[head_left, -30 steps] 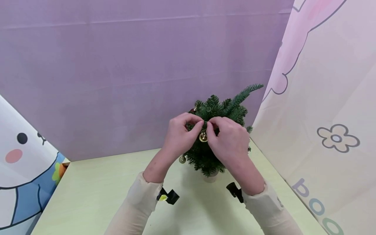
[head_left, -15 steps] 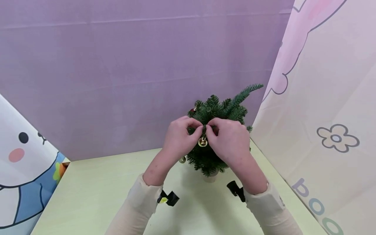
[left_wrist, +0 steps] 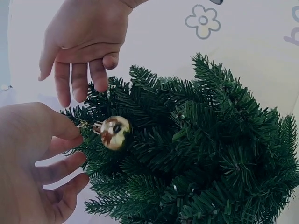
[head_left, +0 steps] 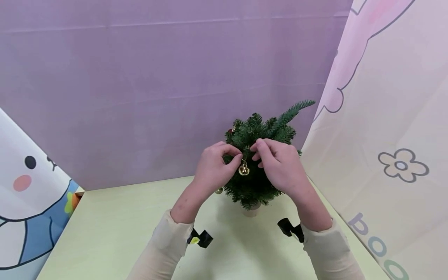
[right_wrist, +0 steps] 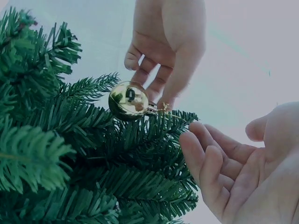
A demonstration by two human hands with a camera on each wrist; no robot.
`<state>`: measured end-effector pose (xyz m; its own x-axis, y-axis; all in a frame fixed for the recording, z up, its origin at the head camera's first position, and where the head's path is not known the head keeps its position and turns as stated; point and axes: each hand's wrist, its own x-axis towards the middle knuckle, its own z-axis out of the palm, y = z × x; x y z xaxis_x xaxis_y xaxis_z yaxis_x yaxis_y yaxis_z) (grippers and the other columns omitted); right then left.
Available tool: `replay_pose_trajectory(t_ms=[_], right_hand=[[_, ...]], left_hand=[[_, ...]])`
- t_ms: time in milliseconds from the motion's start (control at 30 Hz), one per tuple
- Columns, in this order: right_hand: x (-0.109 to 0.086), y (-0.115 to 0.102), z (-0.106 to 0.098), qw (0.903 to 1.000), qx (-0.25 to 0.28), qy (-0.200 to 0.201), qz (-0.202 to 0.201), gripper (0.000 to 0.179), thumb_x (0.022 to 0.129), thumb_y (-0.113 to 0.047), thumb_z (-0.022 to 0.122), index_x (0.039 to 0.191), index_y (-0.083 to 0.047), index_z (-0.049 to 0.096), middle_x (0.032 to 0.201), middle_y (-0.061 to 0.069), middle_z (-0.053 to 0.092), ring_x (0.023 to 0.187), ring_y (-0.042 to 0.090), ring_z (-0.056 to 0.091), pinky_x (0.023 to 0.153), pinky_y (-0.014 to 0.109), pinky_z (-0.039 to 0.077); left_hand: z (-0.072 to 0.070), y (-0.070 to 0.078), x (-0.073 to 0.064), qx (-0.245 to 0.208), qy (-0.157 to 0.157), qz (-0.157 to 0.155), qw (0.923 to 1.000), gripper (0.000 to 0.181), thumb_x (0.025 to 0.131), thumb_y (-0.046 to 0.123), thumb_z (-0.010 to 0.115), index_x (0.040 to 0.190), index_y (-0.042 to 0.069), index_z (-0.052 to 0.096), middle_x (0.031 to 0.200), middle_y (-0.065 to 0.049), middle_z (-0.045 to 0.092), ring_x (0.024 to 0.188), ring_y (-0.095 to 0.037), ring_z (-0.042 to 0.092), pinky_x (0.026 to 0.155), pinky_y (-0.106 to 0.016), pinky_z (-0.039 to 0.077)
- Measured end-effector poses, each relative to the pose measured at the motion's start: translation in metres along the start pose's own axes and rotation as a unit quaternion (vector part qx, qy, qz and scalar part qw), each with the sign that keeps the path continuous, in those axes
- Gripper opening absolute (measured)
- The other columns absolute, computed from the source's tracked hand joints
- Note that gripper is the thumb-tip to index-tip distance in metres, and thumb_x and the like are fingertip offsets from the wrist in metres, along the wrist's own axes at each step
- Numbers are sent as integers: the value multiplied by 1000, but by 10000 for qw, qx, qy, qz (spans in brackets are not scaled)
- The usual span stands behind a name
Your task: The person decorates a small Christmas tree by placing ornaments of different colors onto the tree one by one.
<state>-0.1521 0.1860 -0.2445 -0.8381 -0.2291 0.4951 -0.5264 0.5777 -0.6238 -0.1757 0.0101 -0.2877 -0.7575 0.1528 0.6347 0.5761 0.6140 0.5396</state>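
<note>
A shiny gold Christmas bauble point(head_left: 244, 169) hangs at the front of a small green Christmas tree point(head_left: 257, 128). My left hand point(head_left: 217, 161) is on its left side, thumb and forefinger pinching the bauble's thin gold string near a branch tip. In the left wrist view the string runs from those fingertips to the cap of the bauble point(left_wrist: 116, 133). My right hand point(head_left: 281, 163) is just right of the bauble, apart from it. The right wrist view shows this right hand point(right_wrist: 238, 172) with loosely bent fingers and nothing in them.
Another gold bauble point(head_left: 219, 191) hangs low on the tree's left, and a red ornament point(head_left: 230, 131) sits at its upper left. The tree's pale pot point(head_left: 252, 212) stands on a light table point(head_left: 129, 217). Behind rises a purple backdrop point(head_left: 157, 77); a printed panel point(head_left: 395, 124) borders the right.
My right hand has parted from the string and drawn off to the right, its pinch loosened. Both hands first came down slightly with the bauble; the left keeps its pinch.
</note>
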Motion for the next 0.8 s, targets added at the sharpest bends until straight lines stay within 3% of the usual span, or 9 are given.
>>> replay_pose_trajectory(t_ms=[167,333,467,600,800], right_hand=[[-2,0,-7,9997,27,-232,-41,44,92,-47,31,92,-19,65,79,-7,62,67,11,59,59,28,46],[-7,2,-11,9977,-245,-80,-630,26,91,-41,42,89,-26,63,71,-12,59,57,5,51,52,27,42],[-12,3,-12,9903,93,505,-1292,11,87,-24,55,82,-21,65,60,-10,53,47,6,44,44,23,39],[-16,0,-16,9706,398,1376,-1934,10,80,-3,61,74,-8,65,61,-4,56,48,8,47,46,20,41],[-15,-2,-22,9505,241,2188,-2191,7,75,6,60,70,2,63,64,7,58,53,12,52,49,18,43]], left_hand=[[0,-2,-4,-134,-115,10,9998,9,84,32,58,85,26,65,81,18,53,68,-3,51,60,-24,42],[-6,-10,-12,-383,-198,-1,9991,17,86,34,56,88,21,66,83,17,54,71,-1,50,57,-24,43],[-13,-24,-22,-565,-256,-282,9977,20,86,39,54,89,23,66,83,16,56,74,-1,50,60,-26,45],[-18,-44,-36,-853,-481,-648,9931,20,85,43,52,89,27,64,82,13,57,74,-4,52,61,-27,46],[-28,-79,-65,-775,-392,-1172,9893,21,85,42,54,88,24,65,82,8,59,76,-7,52,60,-30,46]])
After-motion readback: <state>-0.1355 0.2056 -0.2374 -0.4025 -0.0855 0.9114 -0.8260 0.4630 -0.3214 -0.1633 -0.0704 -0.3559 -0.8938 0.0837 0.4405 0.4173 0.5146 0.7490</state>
